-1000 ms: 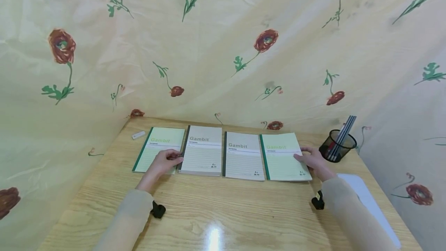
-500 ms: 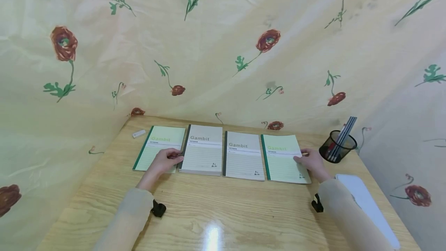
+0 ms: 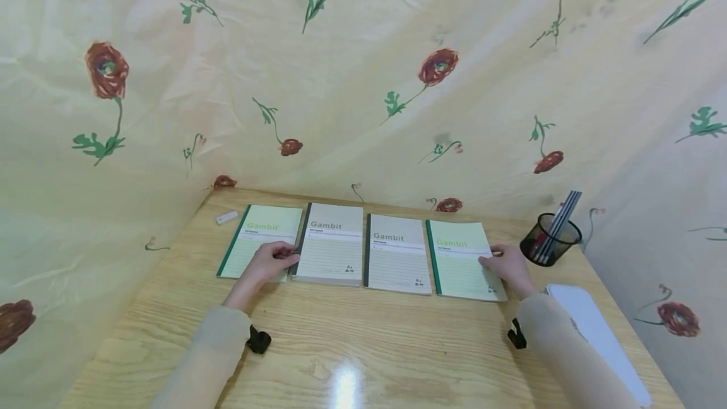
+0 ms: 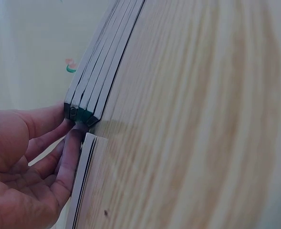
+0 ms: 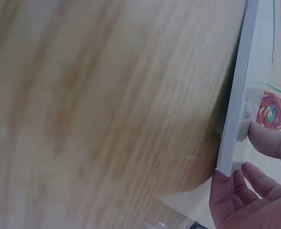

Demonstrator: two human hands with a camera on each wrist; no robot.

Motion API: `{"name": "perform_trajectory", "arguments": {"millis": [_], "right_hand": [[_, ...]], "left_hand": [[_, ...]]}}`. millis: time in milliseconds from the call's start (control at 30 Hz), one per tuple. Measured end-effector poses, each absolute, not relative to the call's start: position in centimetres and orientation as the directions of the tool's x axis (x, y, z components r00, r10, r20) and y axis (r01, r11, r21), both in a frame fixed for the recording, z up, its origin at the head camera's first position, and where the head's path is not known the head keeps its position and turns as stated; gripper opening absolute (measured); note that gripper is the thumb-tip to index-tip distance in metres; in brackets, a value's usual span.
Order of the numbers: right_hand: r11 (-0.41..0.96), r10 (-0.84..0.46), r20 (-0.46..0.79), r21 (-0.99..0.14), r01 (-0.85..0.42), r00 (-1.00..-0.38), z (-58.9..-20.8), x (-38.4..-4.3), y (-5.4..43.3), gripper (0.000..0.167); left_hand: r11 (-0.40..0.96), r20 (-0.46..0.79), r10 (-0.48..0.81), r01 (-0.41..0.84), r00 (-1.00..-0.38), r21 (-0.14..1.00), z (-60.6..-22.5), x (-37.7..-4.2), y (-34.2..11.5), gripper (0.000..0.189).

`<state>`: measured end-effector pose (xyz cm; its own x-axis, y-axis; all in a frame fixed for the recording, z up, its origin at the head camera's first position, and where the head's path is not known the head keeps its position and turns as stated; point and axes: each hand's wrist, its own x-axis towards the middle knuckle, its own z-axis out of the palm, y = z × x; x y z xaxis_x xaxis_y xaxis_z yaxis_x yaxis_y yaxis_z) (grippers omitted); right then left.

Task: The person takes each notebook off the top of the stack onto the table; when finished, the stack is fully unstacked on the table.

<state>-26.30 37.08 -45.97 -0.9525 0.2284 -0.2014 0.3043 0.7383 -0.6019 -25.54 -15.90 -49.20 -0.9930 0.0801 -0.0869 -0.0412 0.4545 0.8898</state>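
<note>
In the head view, my left hand [image 3: 272, 262] lies over a green-spined notebook [image 3: 269, 218] at the left, fingertips against the dark spine of a thicker grey notebook stack [image 3: 334, 242]. The left wrist view shows those fingertips touching dark and green spines [image 4: 85, 114] of several stacked notebooks. At the right end of the row, my right hand [image 3: 511, 265] holds the right edge of another green-spined notebook [image 3: 460, 264], thumb on its cover. In the right wrist view, thumb and fingers are at that notebook's corner [image 5: 233, 138]. Between them lies a thinner grey notebook [image 3: 397, 257].
A black mesh pen holder [image 3: 549, 238] with pencils stands at the back right. A white flat object [image 3: 596, 339] lies partly under the right forearm. Near the back left corner is a small white eraser-like block [image 3: 226, 218]. Flower-printed cloth hangs behind the wooden table [image 3: 392, 346].
The right green-spined notebook has turned slightly, its lower right corner coming a little nearer to me with my right hand on it. My left hand has stayed in place.
</note>
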Motion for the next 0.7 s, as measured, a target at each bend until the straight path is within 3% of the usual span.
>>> {"name": "perform_trajectory", "arguments": {"millis": [700], "right_hand": [[0.782, 0.214, -0.178, -0.558, 0.277, -0.961, -45.76, -25.65, 36.77, 0.053]], "left_hand": [[0.454, -0.089, 0.077, -0.045, -0.993, 0.890, -49.19, -25.66, -15.97, 0.029]]}}
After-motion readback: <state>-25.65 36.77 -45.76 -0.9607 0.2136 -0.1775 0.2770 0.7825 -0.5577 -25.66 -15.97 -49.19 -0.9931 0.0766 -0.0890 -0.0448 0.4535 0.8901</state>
